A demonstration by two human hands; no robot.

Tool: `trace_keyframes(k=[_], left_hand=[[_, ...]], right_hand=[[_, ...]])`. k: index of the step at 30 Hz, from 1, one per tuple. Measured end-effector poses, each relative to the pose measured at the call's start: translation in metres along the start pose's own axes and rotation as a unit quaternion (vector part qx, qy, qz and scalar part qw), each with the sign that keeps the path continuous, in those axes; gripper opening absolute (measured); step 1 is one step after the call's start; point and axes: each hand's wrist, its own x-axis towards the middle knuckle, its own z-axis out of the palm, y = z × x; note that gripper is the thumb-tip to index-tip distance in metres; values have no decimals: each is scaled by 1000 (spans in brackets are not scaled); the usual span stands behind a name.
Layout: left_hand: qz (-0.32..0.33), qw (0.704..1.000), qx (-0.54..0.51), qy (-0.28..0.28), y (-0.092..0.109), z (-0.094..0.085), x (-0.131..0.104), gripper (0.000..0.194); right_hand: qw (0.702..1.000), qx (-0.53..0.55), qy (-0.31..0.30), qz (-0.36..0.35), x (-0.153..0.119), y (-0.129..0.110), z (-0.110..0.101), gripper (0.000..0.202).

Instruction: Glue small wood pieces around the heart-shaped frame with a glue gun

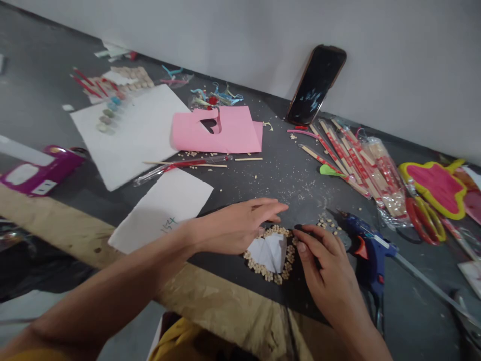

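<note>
A small heart-shaped piece (pixel 271 250) lies near the table's front edge, with a white middle and a border of small tan bead-like bits (pixel 263 272). My left hand (pixel 248 220) reaches over its upper left side, fingers stretched out and holding nothing. At the right border, my right hand (pixel 326 260) has its thumb and forefinger drawn together. What they pinch is too small to make out. Loose tan bits (pixel 327 222) lie just beyond the right hand. A blue glue gun (pixel 370 245) rests to the right of that hand.
Wrapped chopsticks (pixel 353 155) and red-yellow scissors (pixel 426 220) lie at the right. A phone (pixel 315 85) leans on the wall. Pink paper (pixel 233 130) with a cutout, a white sheet (pixel 128 135) and a paper marked 154 (pixel 184 195) lie left. A purple tool (pixel 45 170) sits far left.
</note>
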Motion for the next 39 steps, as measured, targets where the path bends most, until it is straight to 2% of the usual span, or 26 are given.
trace_keyframes(k=[7,11,15,19,25,29,31,36,39], left_hand=[[14,1000,-19,-1,-1,2,1,57],[2,999,-16,35,-3,3,1,56],[-48,993,43,98,-1,1,0,39],[-45,987,110,105,5,-2,-3,17],[-81,980,117,140,8,5,-2,16],[-48,981,131,137,9,7,-3,20],[-55,979,137,138,10,8,-3,20],[-102,973,132,163,12,11,0,15],[-114,972,131,155,13,12,2,14]], right_hand=[[1000,11,-3,-1,0,1,1,27],[1000,28,6,5,0,1,2,26],[999,27,17,5,0,2,2,27],[999,25,30,5,0,2,3,26],[999,18,34,-1,0,2,3,25],[998,20,52,-5,0,-1,0,24],[998,-1,57,-21,0,-4,-3,24],[996,-54,21,-69,4,-11,-15,26],[995,-63,5,-83,11,-12,-19,25]])
